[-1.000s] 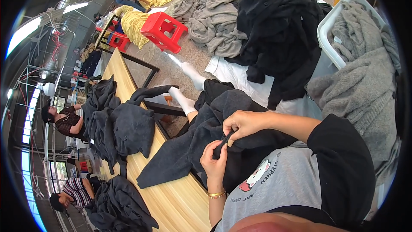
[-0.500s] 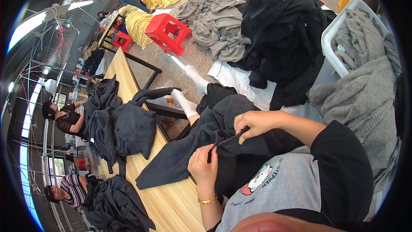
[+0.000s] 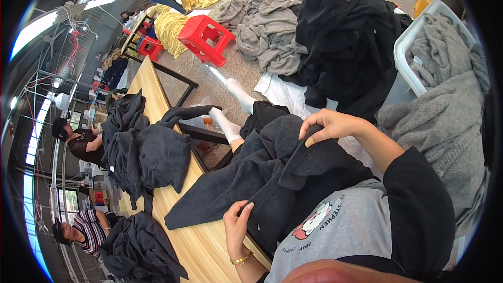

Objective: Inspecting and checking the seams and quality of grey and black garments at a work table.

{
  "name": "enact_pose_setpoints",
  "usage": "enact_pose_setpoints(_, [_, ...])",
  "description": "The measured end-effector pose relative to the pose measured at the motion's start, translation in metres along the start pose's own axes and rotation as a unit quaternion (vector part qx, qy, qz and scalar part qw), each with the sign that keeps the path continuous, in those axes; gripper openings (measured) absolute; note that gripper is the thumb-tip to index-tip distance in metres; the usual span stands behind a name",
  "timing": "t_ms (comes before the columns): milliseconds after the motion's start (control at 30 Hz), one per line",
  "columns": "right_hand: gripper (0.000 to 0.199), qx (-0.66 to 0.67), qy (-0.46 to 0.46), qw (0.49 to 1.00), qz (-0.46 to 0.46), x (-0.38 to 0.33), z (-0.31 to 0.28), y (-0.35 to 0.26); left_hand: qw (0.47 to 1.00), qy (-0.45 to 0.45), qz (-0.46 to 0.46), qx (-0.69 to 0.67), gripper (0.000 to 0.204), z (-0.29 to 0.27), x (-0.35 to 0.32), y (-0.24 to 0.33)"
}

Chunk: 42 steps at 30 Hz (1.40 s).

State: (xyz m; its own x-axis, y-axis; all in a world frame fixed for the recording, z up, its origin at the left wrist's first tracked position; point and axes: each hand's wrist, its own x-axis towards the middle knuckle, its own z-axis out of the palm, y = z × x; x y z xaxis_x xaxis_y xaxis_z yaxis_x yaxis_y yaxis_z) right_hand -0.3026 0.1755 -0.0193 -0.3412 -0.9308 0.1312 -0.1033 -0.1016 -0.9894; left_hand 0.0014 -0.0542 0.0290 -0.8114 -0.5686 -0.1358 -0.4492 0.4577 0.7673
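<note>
A dark grey knit-like garment (image 3: pixel 262 162) lies over my lap, one tapering part stretching left onto the wooden table. Near my waist, my left hand (image 3: pixel 237 225) pinches its lower edge between thumb and fingers. Higher up and to the right, my right hand (image 3: pixel 335 127) has thumb and fingertips closed on another part of the cloth, which hangs in a fold below the thumb. A small pale tag shows on the dark cloth beside my left hand.
The table (image 3: pixel 167 204) runs along my left with dark grey garments (image 3: pixel 157 157) heaped on it. Two people sit beyond it. A red stool (image 3: pixel 207 39), a grey pile (image 3: pixel 270 26) and a black pile (image 3: pixel 348 36) stand ahead. A plastic bin (image 3: pixel 402 55) holds grey knits at right.
My hands have moved apart: the left one lower and slightly left, the right one up and right. The garment's edge between them is now spread out, with a fold hanging down.
</note>
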Motion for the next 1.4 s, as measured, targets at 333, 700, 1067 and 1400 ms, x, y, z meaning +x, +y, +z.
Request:
enact_pose_setpoints(333, [0.034, -0.072, -0.079, 0.97, -0.219, 0.004, 0.037, -0.047, 0.971, 0.042, -0.009, -0.237, 0.006, 0.036, 0.002, 0.042])
enact_pose_setpoints(700, [0.007, -0.266, -0.073, 0.915, -0.294, -0.005, 0.102, -0.055, 0.974, -0.072, 0.02, -0.212, 0.007, 0.057, 0.005, 0.055])
enact_pose_setpoints(1067, [0.025, -0.103, 0.013, 0.962, -0.251, 0.012, 0.101, -0.024, 0.941, -0.05, 0.048, -0.333, 0.031, 0.063, -0.006, 0.052])
enact_pose_setpoints(1400, [0.018, -0.032, -0.039, 0.989, -0.14, 0.019, 0.104, -0.028, 0.936, 0.064, 0.032, -0.346, 0.023, 0.076, -0.002, 0.036])
